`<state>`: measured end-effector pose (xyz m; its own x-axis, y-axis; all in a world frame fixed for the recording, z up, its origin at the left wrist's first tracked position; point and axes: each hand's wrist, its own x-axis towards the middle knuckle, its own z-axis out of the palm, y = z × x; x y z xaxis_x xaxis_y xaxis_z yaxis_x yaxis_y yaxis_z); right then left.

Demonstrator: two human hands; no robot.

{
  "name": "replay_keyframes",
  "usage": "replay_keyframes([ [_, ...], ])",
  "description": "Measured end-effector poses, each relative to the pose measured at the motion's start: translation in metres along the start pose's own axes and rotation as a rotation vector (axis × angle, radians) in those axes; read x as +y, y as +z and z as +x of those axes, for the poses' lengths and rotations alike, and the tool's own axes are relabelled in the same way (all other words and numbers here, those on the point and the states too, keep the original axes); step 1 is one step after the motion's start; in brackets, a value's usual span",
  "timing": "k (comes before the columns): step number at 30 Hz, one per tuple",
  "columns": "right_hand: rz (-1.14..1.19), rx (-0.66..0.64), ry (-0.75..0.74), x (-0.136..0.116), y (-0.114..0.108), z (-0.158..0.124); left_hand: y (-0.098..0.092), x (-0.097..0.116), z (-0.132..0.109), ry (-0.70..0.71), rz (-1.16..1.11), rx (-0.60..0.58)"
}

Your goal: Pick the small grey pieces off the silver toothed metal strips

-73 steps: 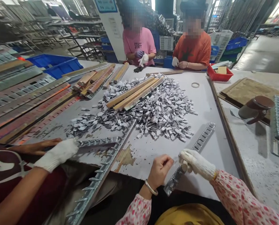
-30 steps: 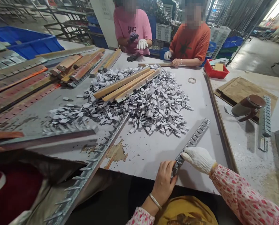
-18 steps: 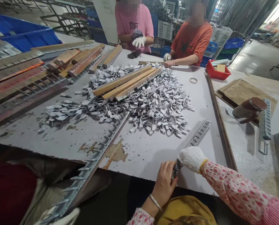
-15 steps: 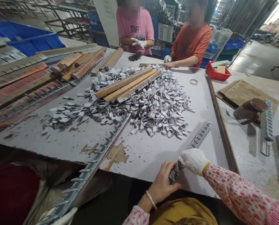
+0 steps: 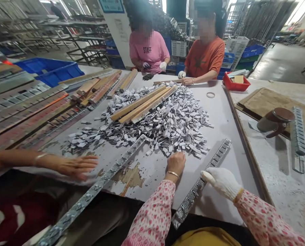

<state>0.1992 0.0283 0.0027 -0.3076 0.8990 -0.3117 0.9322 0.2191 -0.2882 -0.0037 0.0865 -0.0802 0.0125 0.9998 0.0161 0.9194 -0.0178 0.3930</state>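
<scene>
My left hand (image 5: pixel 176 163), bare and with a bangle at the wrist, reaches to the near edge of a pile of small grey-white pieces (image 5: pixel 178 119). Its fingers are bent together at the pieces; what they pinch is too small to name. My right hand (image 5: pixel 220 180), in a white knitted glove, is closed on the middle of a slotted, speckled metal strip (image 5: pixel 216 157). The strip slants over the table's front edge, its near end beyond it. Three wooden bars (image 5: pixel 142 106) lie on top of the pile.
At left, a co-worker's bare hand (image 5: pixel 77 165) hovers beside a long slotted strip (image 5: pixel 98 184). Slotted bars and a blue bin (image 5: pixel 50 70) stand far left. Right of a wooden ledge (image 5: pixel 244 143) are a brown mug (image 5: pixel 275 119) and a red tray (image 5: pixel 236 83). Two people work opposite.
My left hand has left the strip's near end and moved forward to the pile. The strip's near end now shows uncovered. A co-worker's bare hand has appeared at left.
</scene>
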Motion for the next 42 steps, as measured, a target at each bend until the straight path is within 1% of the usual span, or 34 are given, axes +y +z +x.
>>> replay_keyframes([
  [1, 0.142, 0.004, 0.016, 0.004, -0.003, 0.0, -0.002, -0.004, -0.008, -0.038, -0.056, 0.019],
  [2, 0.308, -0.004, 0.043, 0.007, -0.006, 0.001, -0.006, -0.007, -0.016, -0.072, -0.162, 0.026],
  [4, 0.666, -0.046, 0.14, 0.005, -0.011, 0.003, -0.019, -0.007, -0.036, -0.103, -0.507, -0.004],
  [6, 0.974, -0.101, 0.192, -0.005, -0.012, 0.006, -0.034, 0.0, -0.056, -0.075, -0.832, -0.067],
  [7, 1.076, -0.137, 0.188, -0.011, -0.012, 0.006, -0.041, 0.005, -0.065, -0.044, -0.911, -0.1],
  [9, 1.187, -0.224, 0.119, -0.022, -0.01, 0.006, -0.054, 0.014, -0.081, 0.023, -0.962, -0.144],
  [11, 1.207, -0.281, 0.053, -0.03, -0.007, 0.002, -0.063, 0.021, -0.094, 0.062, -0.978, -0.171],
  [13, 1.209, -0.29, 0.039, -0.034, -0.002, -0.004, -0.066, 0.023, -0.102, 0.074, -0.99, -0.193],
  [17, 1.276, -0.297, 0.024, -0.036, 0.01, -0.018, -0.067, 0.025, -0.114, 0.123, -1.008, -0.188],
  [18, 1.323, -0.325, 0.026, -0.037, 0.013, -0.022, -0.067, 0.026, -0.117, 0.14, -1.059, -0.198],
  [21, 1.514, -0.473, 0.026, -0.037, 0.021, -0.031, -0.064, 0.032, -0.124, 0.175, -1.327, -0.322],
  [22, 1.565, -0.499, 0.018, -0.036, 0.023, -0.033, -0.063, 0.034, -0.126, 0.173, -1.369, -0.345],
  [23, 1.586, -0.496, 0.016, -0.035, 0.023, -0.035, -0.062, 0.035, -0.128, 0.162, -1.358, -0.337],
  [24, 1.575, -0.466, 0.016, -0.034, 0.023, -0.037, -0.062, 0.036, -0.129, 0.149, -1.296, -0.305],
  [26, 1.489, -0.365, 0.016, -0.031, 0.023, -0.041, -0.063, 0.037, -0.131, 0.142, -1.084, -0.219],
  [28, 1.397, -0.29, 0.011, -0.029, 0.023, -0.043, -0.065, 0.037, -0.134, 0.188, -0.897, -0.175],
  [30, 1.364, -0.286, -0.006, -0.027, 0.026, -0.046, -0.066, 0.038, -0.137, 0.25, -0.795, -0.15],
  [32, 1.396, -0.353, 0.005, -0.026, 0.032, -0.048, -0.063, 0.04, -0.14, 0.248, -0.803, -0.102],
  [33, 1.431, -0.393, 0.005, -0.025, 0.036, -0.049, -0.061, 0.041, -0.142, 0.216, -0.855, -0.116],
  [34, 1.47, -0.432, 0.004, -0.024, 0.039, -0.05, -0.059, 0.042, -0.144, 0.174, -0.929, -0.168],
  [36, 1.529, -0.496, 0.006, -0.022, 0.045, -0.054, -0.054, 0.045, -0.148, 0.1, -1.079, -0.336],
  [37, 1.538, -0.529, 0.002, -0.021, 0.047, -0.055, -0.052, 0.047, -0.15, 0.092, -1.128, -0.415],
  [38, 1.535, -0.56, -0.004, -0.019, 0.049, -0.057, -0.051, 0.048, -0.151, 0.109, -1.141, -0.46],
  [39, 1.523, -0.576, -0.009, -0.017, 0.049, -0.058, -0.05, 0.049, -0.151, 0.139, -1.112, -0.46],
  [40, 1.502, -0.577, -0.013, -0.015, 0.049, -0.058, -0.051, 0.049, -0.151, 0.168, -1.051, -0.427],
  [42, 1.425, -0.51, -0.001, -0.009, 0.045, -0.054, -0.052, 0.049, -0.149, 0.186, -0.887, -0.337],
])
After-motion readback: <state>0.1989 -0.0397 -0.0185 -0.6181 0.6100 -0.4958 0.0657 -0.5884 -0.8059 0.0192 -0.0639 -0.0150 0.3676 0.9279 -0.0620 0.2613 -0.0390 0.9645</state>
